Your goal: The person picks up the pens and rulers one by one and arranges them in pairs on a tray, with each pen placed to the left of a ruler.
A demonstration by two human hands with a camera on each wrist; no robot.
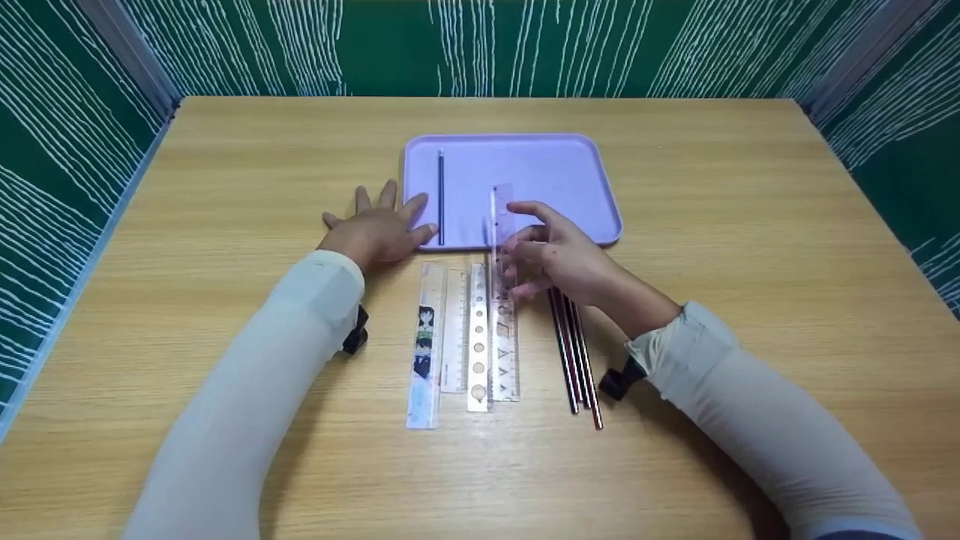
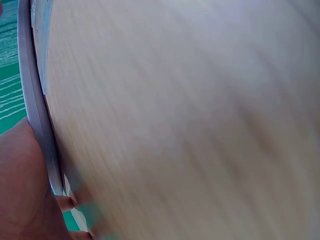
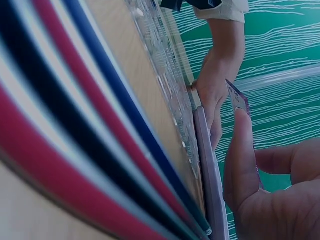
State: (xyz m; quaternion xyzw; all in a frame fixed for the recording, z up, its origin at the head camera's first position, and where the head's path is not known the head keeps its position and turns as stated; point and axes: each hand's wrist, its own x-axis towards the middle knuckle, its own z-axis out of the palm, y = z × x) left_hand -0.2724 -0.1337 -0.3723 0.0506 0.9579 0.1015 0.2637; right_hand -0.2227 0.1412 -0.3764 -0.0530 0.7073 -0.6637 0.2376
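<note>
My right hand (image 1: pixel 566 255) pinches a clear, pink-tinted ruler (image 1: pixel 502 196) between thumb and fingers, its far end over the tray. The ruler's edge (image 3: pixel 238 98) shows above the thumb in the right wrist view. Whether its near end continues into the clear stencil ruler (image 1: pixel 506 352) below, I cannot tell. Spread fingers of my left hand (image 1: pixel 375 231) rest at the front left corner of the lilac tray (image 1: pixel 540 187), thumb lapping its rim. Inside the tray, a dark pencil (image 1: pixel 441 199) lies lengthwise near the left side.
Before the tray lie a picture-printed ruler (image 1: pixel 424 360), a narrow clear ruler (image 1: pixel 454 337) and a ruler with round holes (image 1: pixel 478 337). Several striped pencils (image 1: pixel 576 360) lie beneath my right wrist. Green, white-streaked panels (image 1: pixel 390 45) border the wooden table (image 1: pixel 262 150).
</note>
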